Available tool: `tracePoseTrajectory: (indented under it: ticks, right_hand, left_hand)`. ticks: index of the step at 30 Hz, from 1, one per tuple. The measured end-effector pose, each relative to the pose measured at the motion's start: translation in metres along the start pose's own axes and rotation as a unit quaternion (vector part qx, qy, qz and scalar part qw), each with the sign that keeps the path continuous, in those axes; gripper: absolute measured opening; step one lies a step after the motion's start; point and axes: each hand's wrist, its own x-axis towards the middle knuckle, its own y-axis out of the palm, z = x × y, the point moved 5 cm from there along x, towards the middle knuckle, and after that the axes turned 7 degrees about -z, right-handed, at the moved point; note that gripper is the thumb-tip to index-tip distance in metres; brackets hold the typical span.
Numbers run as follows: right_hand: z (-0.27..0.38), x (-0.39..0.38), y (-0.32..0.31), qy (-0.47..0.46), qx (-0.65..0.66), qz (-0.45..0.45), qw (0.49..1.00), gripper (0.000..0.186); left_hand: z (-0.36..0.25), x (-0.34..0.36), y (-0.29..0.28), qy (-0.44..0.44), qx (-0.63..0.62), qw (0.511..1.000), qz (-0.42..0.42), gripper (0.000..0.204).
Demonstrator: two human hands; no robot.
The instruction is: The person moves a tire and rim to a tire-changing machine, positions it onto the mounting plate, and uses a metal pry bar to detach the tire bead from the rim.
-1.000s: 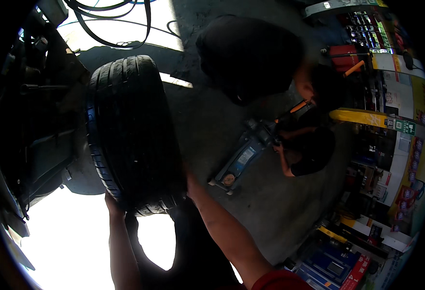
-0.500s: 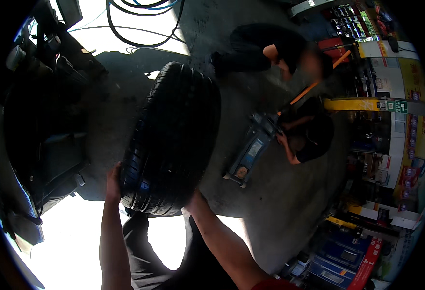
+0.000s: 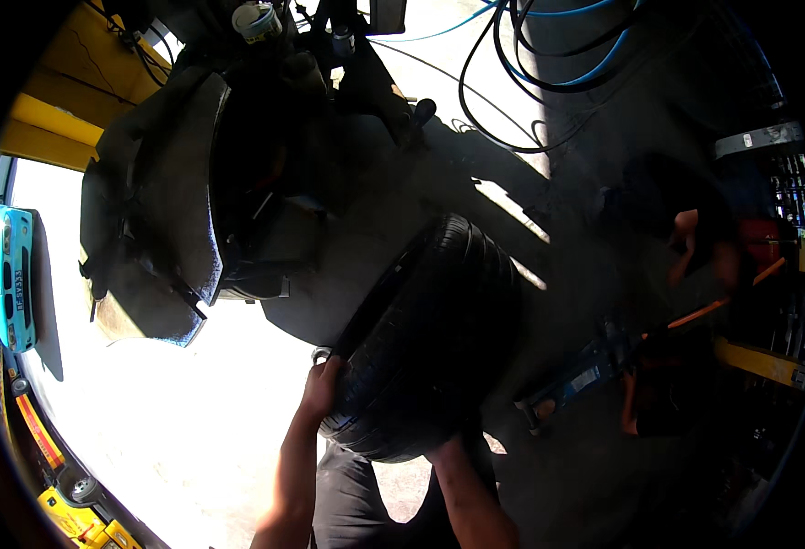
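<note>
My left hand [image 3: 323, 389] grips the side of a big black tire [image 3: 448, 339], tilted in front of my legs [image 3: 347, 499]. My right hand [image 3: 446, 450] is at its near end; I cannot tell how it holds. Past it, a blue jack [image 3: 585, 378] sits to the right, and a blue car [image 3: 9, 274] far left.

Turquoise car [image 3: 10, 265], left edge of floor [image 3: 173, 412]; black/blue hoses [image 3: 578, 86] looped toward far edge; blue jack [image 3: 583, 379], orange handle [image 3: 725, 300], toward right edge.

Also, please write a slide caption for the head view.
Left fingers grip a black tyre, right hand at its lower edge; blue floor jack to the right.
</note>
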Motion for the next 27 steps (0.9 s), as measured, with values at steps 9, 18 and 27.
tracePoseTrajectory:
  ticks: [9,18,27]
  right_hand:
    - [0.082,0.024,0.057,-0.005,-0.248,0.016,0.969,0.080]
    - [0.133,0.035,0.124,-0.044,-0.314,-0.148,0.937,0.074]
    - [0.134,0.021,0.174,-0.302,-0.573,-0.252,0.719,0.064]
  left_hand:
    - [0.016,-0.012,0.015,-0.046,-0.180,0.977,-0.107,0.036]
    - [0.036,0.063,0.044,-0.035,-0.333,0.937,-0.103,0.043]
    - [0.013,0.351,-0.002,-0.011,-0.348,0.938,-0.001,0.042]
